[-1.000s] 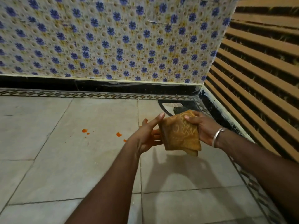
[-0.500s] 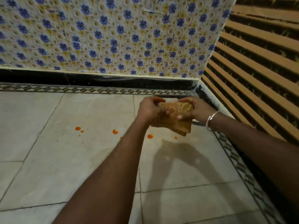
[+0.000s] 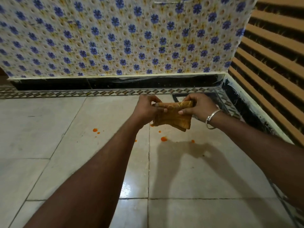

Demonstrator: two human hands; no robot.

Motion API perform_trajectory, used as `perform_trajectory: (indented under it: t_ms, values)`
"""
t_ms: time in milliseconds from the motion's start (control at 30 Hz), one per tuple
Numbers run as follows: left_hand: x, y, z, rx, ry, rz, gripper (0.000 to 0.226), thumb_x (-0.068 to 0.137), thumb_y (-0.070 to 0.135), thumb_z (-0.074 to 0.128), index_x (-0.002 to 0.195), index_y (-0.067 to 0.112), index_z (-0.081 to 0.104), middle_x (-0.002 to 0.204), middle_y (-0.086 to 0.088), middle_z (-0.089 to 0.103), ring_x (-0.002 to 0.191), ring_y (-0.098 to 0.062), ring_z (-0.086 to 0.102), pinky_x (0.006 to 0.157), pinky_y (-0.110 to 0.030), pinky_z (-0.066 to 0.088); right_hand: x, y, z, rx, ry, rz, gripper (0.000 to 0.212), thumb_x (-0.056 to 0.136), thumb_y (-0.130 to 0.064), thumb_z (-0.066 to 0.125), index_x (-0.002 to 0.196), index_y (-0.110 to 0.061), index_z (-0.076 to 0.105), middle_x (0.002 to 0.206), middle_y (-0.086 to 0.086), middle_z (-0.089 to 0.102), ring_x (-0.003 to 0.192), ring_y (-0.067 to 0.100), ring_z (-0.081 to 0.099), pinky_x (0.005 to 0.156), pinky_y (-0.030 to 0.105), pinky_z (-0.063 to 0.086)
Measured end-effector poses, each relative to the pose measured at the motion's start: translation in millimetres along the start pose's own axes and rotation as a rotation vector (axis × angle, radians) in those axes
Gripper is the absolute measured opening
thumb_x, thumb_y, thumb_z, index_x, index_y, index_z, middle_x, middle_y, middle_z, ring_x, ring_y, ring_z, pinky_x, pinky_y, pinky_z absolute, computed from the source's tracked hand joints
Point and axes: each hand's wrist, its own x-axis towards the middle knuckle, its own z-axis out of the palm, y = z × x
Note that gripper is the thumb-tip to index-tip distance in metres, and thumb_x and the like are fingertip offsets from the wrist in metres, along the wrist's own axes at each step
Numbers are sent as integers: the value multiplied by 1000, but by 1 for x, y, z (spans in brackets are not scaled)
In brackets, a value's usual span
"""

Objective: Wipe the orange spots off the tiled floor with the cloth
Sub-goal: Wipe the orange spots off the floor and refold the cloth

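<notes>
A folded orange-brown cloth hangs in the air above the floor, held by both hands. My left hand pinches its left end and my right hand, with a silver bangle on the wrist, grips its right end. Several orange spots lie on the pale tiled floor below: a larger orange spot just under the cloth, a small spot to its right, and a cluster of spots further left. My left forearm covers part of the spotted area.
A wall with blue flower tiles and a black skirting stands close ahead. A brown slatted panel closes the right side, meeting the wall in a corner. A patterned border strip runs along the floor's far edge.
Both hands folded the cloth from a flat hanging square into a narrower bundle and lifted it slightly. More orange spots have come into sight beneath the cloth.
</notes>
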Motion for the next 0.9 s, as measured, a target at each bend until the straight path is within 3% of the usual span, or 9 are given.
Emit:
perform_trajectory:
  t_ms: [100, 233, 367, 467, 600, 667, 767, 833, 900]
  values:
    - [2, 10, 9, -49, -105, 12, 19, 92, 21, 76, 106, 16, 63, 110, -7, 65, 110, -26, 64, 86, -34, 58, 3, 16, -9, 12, -14, -10, 33, 72, -29, 88, 95, -20, 66, 97, 1, 63, 90, 22, 62, 79, 46, 59]
    - [9, 27, 22, -106, -211, -14, 22, 92, 23, 76, 107, 20, 59, 111, -7, 64, 112, -27, 65, 94, -42, 59, 4, 36, -33, 141, -132, 45, 34, 81, -25, 81, 105, -11, 62, 102, 13, 67, 95, 29, 65, 84, 48, 59]
    - [24, 35, 37, -194, -411, -58, 45, 88, 9, 78, 129, 18, 61, 123, -10, 67, 114, -26, 68, 90, -41, 63, 3, 58, -61, 238, -216, 100, 34, 82, -12, 79, 111, -10, 62, 101, 9, 69, 92, 20, 68, 70, 29, 62]
    - [33, 34, 52, 17, -510, -44, 36, 90, 1, 73, 122, 17, 69, 118, -6, 71, 110, -20, 69, 89, -36, 62, 2, 70, -73, 174, -344, 99, 32, 82, 0, 76, 111, -9, 66, 97, 4, 72, 85, 10, 70, 61, 16, 56]
    - [47, 30, 84, 272, -394, 37, 24, 91, 3, 73, 108, 20, 73, 104, 0, 73, 102, -13, 68, 84, -27, 56, -2, 92, -65, -12, -237, 51, 30, 80, 0, 78, 105, -15, 71, 96, -1, 70, 88, 10, 66, 74, 23, 59]
    - [56, 26, 98, 258, -268, 103, 23, 91, 3, 72, 104, 22, 73, 97, 6, 71, 94, -8, 67, 72, -18, 51, -2, 102, -58, 0, -52, 37, 30, 79, 0, 77, 101, -18, 71, 96, -5, 68, 92, 13, 64, 80, 30, 58]
    - [54, 11, 119, 320, -96, 264, 22, 90, 6, 75, 106, 20, 76, 97, 10, 70, 89, -5, 65, 72, -15, 48, -18, 115, -34, 10, 208, 36, 28, 82, 0, 71, 99, -23, 69, 99, -4, 67, 95, 14, 62, 77, 28, 56]
    - [43, -16, 131, 461, -140, 341, 24, 90, 4, 73, 109, 19, 77, 99, 8, 67, 89, -6, 59, 73, -15, 43, -38, 135, -3, -67, 183, 34, 28, 86, -3, 65, 104, -25, 68, 105, -2, 69, 99, 17, 63, 84, 34, 55]
    - [30, -55, 142, 571, -323, 322, 36, 85, -4, 66, 106, 23, 78, 102, 2, 72, 95, -11, 61, 83, -24, 49, -66, 160, 26, -60, -14, 83, 28, 87, -5, 63, 106, -25, 69, 107, 1, 70, 100, 21, 65, 89, 38, 55]
